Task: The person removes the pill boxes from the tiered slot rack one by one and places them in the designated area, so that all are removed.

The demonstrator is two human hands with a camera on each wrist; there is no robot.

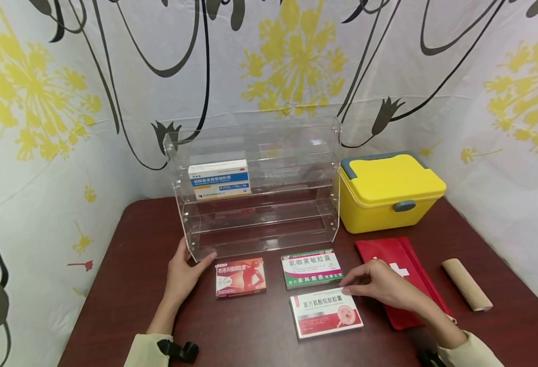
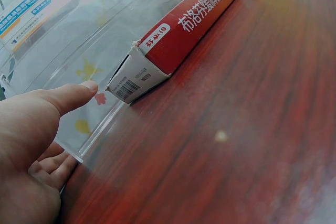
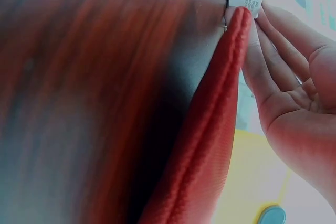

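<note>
A clear acrylic display rack [image 1: 260, 244] stands at the back of the table. My left hand [image 1: 184, 278] holds its lower left corner, thumb along the front and fingers round the side panel. An orange-red medicine box [image 1: 240, 278] lies just right of that thumb; its barcode end [image 2: 134, 80] faces the left wrist camera. With my right hand [image 1: 381, 285] I pinch the upper right corner of a white-and-red medicine box [image 1: 326, 313], which lies flat nearest me. Behind it lies a green-and-white medicine box [image 1: 312, 267]. A blue-and-white medicine box [image 1: 219, 179] leans on an upper tier of the rack.
A yellow lidded box [image 1: 383, 204] with a grey handle stands right of the rack. Under and beside my right hand lies a red pouch [image 1: 404, 316] with a white cross. A tan cylinder [image 1: 467, 284] rests at the right. Patterned cloth [image 1: 113, 102] surrounds the table.
</note>
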